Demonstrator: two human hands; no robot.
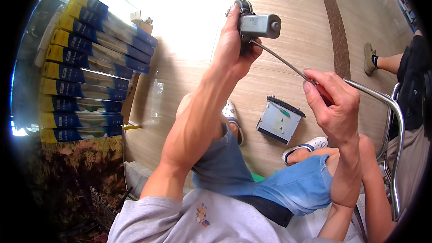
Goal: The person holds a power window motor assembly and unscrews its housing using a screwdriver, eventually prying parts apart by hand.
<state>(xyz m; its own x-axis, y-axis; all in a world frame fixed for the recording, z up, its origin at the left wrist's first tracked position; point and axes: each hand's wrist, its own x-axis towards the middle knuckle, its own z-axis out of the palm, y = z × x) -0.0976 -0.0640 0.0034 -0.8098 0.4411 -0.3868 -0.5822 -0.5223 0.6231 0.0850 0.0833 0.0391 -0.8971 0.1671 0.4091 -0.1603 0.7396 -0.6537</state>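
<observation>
My left hand [235,47] is raised in front of me and grips a small grey metal motor unit [258,24] with a black round end. My right hand [334,108] holds a screwdriver [281,60] by its red handle. The thin shaft runs up and left, and its tip touches the underside of the motor unit. Both forearms reach up from the lower edge over my lap in blue denim shorts.
A grey metal box with a black front [279,121] lies on the wood-look floor between my feet in white sandals. Several long yellow-and-blue packages [85,67] are stacked at the left. A chrome chair frame [391,121] and another person's leg [387,63] are at the right.
</observation>
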